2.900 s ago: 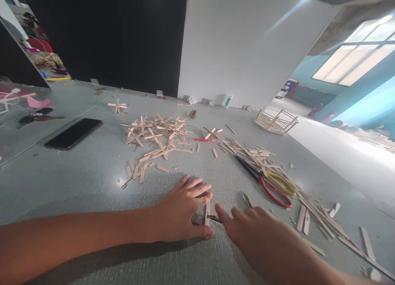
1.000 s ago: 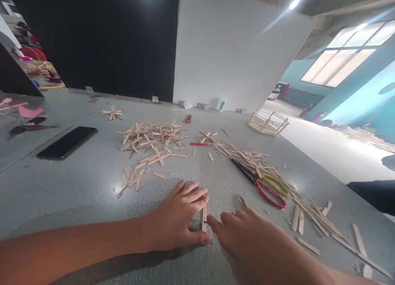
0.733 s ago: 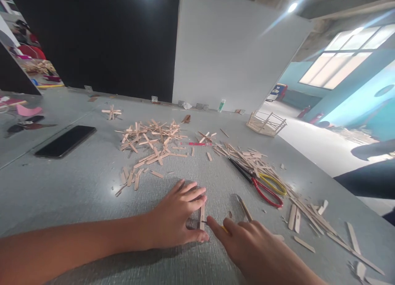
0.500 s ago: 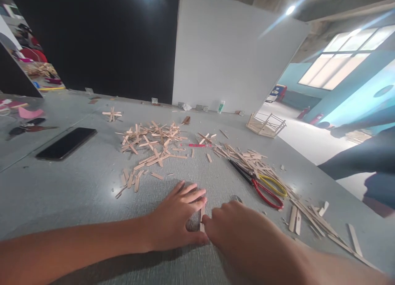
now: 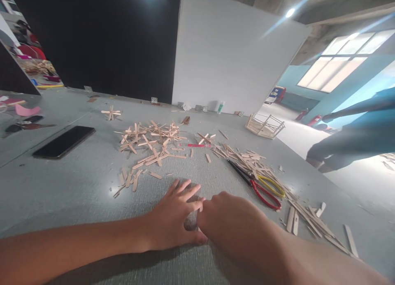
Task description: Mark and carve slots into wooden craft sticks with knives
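On the grey counter (image 5: 77, 196), in the head view, your left hand (image 5: 174, 219) lay low with its fingers fanned wide and a broad gap between thumb and forefinger. A thin wooden stick (image 5: 200, 208) was at that gap, its far part by your forefinger and most of it hidden by your right hand (image 5: 233, 221). That right hand was bent inward right against the left, its back covering the fingers, so you could not tell whether it gripped anything. Beyond your left hand were some short stick pieces (image 5: 135, 180) and, farther back, a pile of crossed sticks (image 5: 151, 137). A red strip (image 5: 196, 145) lay to the right of that pile. Beyond your right hand rested shears (image 5: 241, 173) with one red and one yellow handle loop, beside a long spread of loose sticks (image 5: 250, 156). A dark phone (image 5: 64, 142) lay flat well to the left, and a small stick frame (image 5: 262, 128) stood near the far right edge. Past that edge, a person in blue (image 5: 358, 141) appeared blurred.
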Motion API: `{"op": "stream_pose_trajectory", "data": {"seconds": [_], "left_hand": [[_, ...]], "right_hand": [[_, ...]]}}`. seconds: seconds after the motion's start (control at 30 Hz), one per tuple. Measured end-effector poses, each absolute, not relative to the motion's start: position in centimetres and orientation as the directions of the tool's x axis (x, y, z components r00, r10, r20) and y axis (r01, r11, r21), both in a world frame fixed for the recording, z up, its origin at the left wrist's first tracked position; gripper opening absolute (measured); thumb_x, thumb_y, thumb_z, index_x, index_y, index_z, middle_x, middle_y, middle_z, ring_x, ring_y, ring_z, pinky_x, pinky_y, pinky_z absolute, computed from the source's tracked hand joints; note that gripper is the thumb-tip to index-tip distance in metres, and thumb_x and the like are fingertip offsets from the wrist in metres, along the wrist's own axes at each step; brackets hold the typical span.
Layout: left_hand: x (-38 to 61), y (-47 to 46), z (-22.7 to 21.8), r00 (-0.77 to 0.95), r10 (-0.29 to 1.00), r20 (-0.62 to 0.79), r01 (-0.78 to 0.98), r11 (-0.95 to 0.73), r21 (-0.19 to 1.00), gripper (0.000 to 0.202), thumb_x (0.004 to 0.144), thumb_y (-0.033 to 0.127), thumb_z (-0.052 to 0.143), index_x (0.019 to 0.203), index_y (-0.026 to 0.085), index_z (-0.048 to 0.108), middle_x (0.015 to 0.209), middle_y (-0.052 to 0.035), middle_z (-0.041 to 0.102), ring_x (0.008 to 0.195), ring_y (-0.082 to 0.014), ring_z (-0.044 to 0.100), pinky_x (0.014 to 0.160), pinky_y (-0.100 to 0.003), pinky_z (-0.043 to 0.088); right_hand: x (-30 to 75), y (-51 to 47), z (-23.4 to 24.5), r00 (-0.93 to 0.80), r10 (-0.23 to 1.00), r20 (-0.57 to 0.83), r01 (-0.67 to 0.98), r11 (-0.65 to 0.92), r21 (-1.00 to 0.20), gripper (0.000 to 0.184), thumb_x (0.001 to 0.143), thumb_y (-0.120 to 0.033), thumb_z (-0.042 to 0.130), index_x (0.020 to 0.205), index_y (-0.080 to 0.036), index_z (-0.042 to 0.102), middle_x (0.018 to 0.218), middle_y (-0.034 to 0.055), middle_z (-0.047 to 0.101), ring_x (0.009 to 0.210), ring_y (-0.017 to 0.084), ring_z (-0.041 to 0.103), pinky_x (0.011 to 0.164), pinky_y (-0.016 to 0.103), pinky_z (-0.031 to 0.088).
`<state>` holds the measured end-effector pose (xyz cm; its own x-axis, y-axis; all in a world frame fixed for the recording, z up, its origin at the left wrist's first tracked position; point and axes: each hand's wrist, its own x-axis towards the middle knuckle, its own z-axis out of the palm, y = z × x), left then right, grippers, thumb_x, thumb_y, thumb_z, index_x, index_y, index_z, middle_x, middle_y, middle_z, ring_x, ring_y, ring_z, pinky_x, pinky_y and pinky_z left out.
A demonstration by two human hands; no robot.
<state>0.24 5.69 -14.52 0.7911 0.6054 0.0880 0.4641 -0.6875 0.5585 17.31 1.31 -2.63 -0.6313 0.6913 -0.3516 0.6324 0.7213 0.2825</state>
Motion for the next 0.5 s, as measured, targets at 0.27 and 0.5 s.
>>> {"op": "stream_pose_trajectory", "data": {"seconds": [0.27, 0.5], "left_hand": [[0.6, 6.5, -13.7, 0.757, 0.626, 0.188, 0.468, -0.720, 0.513, 0.071, 0.081, 0.059, 0.081, 0.137, 0.018, 0.067, 0.151, -0.0149, 0.058, 0.147, -0.0427, 0.041, 0.117, -0.060, 0.036], [0.3, 6.6, -14.1, 0.747, 0.647, 0.154, 0.501, -0.700, 0.509, 0.075, 0.083, 0.071, 0.073, 0.137, 0.019, 0.066, 0.160, -0.0196, 0.046, 0.151, -0.0446, 0.033, 0.119, -0.064, 0.027]], "right_hand": [[20.0, -1.0, -7.2, -0.628, 0.768, -0.129, 0.710, 0.633, 0.309, 0.043, 0.073, -0.003, 0.070, 0.114, -0.016, 0.073, 0.072, 0.0008, 0.074, 0.054, 0.018, 0.069, 0.047, 0.032, 0.034], [17.8, 1.1, -4.3, -0.594, 0.762, -0.258, 0.700, 0.647, 0.301, 0.019, 0.072, 0.000, 0.073, 0.072, -0.018, 0.074, 0.063, 0.0014, 0.074, 0.055, 0.019, 0.071, 0.046, 0.029, 0.034]]}}
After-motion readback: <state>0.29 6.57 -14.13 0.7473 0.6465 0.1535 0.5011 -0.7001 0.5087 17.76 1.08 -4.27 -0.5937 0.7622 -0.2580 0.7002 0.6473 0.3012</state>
